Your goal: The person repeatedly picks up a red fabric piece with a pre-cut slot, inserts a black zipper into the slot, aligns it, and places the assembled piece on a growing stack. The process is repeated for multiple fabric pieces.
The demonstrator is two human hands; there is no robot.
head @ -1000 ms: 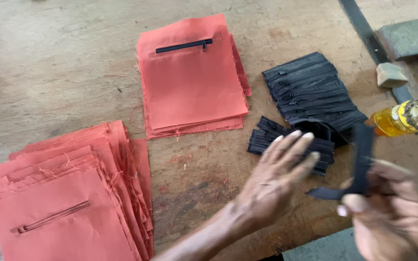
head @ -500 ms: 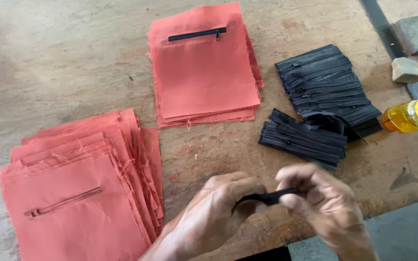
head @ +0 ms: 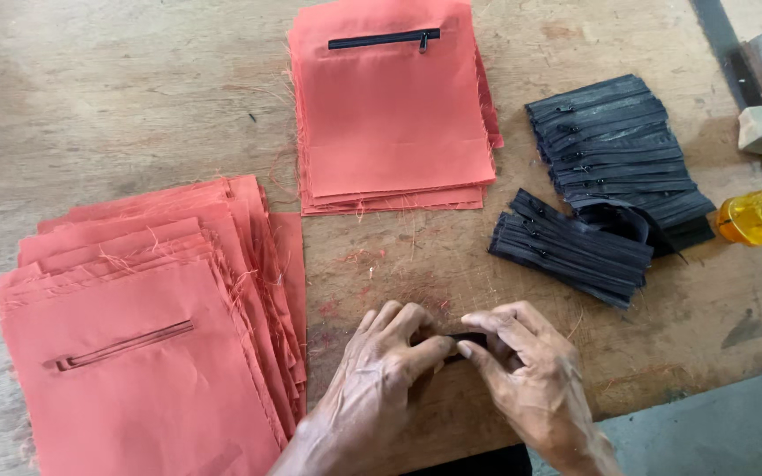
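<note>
A: Left hand (head: 381,370) and right hand (head: 526,379)?
B: Low at six o'clock on the wooden table (head: 116,97), fingertips meeting — both pinched on a black zipper (head: 465,339), mostly hidden between them.
A: Around them?
B: At nine o'clock, a fanned stack of orange fabric pieces (head: 147,353). At twelve, a neater orange stack with a black zipper sewn in (head: 394,106). At two o'clock, piles of loose black zippers (head: 601,185) — beyond those, a yellow bottle (head: 760,216).

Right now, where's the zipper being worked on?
The black zipper is pinched between the left hand and right hand, low centre in the head view on the wooden table, just below the zipper piles.
</note>
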